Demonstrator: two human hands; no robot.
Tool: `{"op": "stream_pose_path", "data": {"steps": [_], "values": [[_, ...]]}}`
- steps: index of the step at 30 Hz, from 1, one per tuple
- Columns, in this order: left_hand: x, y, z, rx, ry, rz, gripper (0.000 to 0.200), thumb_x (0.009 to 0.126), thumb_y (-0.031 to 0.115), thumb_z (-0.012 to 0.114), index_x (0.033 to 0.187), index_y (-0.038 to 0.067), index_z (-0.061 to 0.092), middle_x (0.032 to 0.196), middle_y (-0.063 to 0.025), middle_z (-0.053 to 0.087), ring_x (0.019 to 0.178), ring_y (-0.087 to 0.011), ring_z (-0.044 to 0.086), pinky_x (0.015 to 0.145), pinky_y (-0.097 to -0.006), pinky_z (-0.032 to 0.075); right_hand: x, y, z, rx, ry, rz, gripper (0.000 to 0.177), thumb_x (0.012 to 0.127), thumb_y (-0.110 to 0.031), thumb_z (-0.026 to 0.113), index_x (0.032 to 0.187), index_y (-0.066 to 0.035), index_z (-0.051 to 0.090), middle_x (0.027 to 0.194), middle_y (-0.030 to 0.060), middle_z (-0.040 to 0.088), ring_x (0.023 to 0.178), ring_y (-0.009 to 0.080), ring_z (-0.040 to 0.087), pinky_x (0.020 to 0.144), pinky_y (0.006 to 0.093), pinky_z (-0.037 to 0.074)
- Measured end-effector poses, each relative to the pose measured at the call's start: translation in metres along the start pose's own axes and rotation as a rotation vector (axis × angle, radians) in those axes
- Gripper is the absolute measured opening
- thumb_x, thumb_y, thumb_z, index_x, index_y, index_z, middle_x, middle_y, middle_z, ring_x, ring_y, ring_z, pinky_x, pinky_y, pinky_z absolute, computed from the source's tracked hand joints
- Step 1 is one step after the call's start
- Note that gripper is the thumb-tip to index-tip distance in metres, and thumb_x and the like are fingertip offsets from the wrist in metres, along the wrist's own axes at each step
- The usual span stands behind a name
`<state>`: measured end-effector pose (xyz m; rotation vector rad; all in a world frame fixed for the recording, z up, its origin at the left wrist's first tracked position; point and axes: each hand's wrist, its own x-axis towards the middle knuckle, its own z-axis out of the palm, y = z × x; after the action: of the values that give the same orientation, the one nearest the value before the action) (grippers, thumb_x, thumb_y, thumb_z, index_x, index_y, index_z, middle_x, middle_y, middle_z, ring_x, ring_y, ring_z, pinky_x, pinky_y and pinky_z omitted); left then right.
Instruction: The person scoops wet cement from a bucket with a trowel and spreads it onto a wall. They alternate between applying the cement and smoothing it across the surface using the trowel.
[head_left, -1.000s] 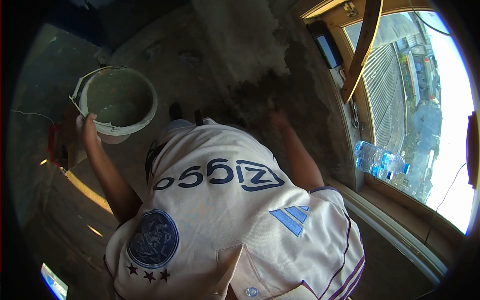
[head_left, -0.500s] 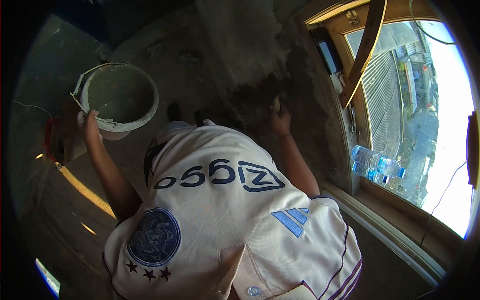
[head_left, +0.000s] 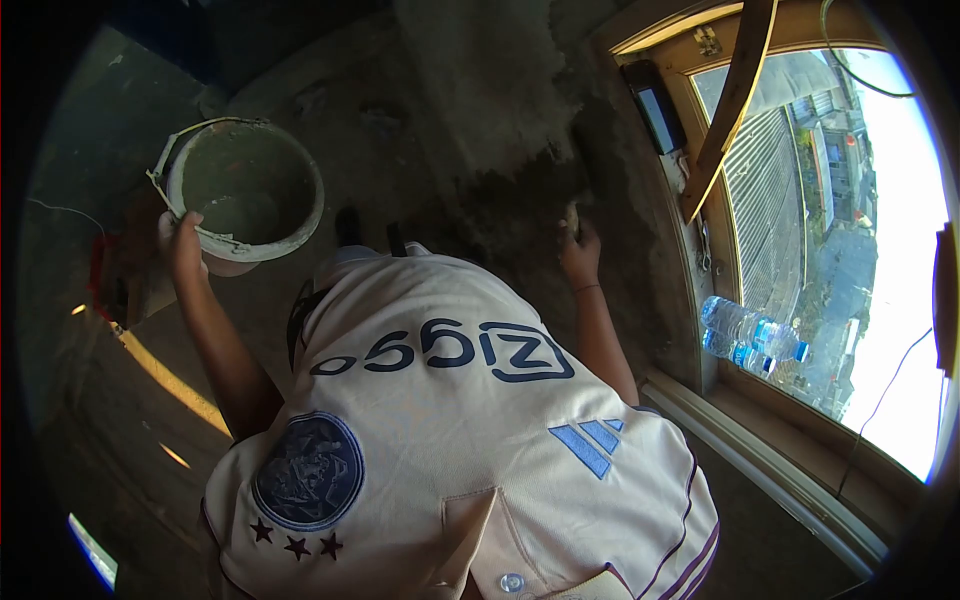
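My left hand (head_left: 183,245) is closed on the near left rim of a pale bucket (head_left: 305,228). The bucket is crusted with grey residue and has greyish material low inside. Its wire handle (head_left: 160,165) hangs over the left side. On the other side, my right hand (head_left: 580,258) is wrapped round the light-coloured handle (head_left: 570,216) of a tool. The tool's far end is lost in the dark, so its kind does not show. Just beyond that hand is a dark, damp-looking patch (head_left: 520,195) below a paler grey surface (head_left: 480,90).
To the right is a wooden window frame (head_left: 735,265) with a slanting wooden strip (head_left: 730,110) across it. Plastic water bottles (head_left: 745,325) and a dark phone-like device (head_left: 655,108) are by the frame. Long pale pipes (head_left: 770,480) run below. A reddish object (head_left: 98,268) lies left of the bucket.
My right hand and the tool have shifted a little to the right. The bucket has moved slightly right and up in view, with my left hand still on its rim.
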<state>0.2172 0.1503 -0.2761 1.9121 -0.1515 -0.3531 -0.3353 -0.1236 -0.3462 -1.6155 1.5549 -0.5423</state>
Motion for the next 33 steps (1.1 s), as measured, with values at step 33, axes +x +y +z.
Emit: {"op": "stream_pose_path", "data": {"steps": [33], "values": [[-0.068, 0.212, 0.138, 0.053, -0.74, 0.424, 0.018, 0.067, 0.001, 0.053, 0.085, 0.0, 0.052, 0.077, -0.0032, 0.055, 0.07, -0.0099, 0.05, 0.064, -0.0236, 0.041, 0.015, -0.282, 0.061, -0.854, -0.454, -0.702, 0.021, 0.082, -0.028, 0.052, 0.082, -0.013, 0.066, 0.073, 0.0124, 0.065, 0.071, 0.0312, 0.065, 0.063, 0.0422, 0.052]]}}
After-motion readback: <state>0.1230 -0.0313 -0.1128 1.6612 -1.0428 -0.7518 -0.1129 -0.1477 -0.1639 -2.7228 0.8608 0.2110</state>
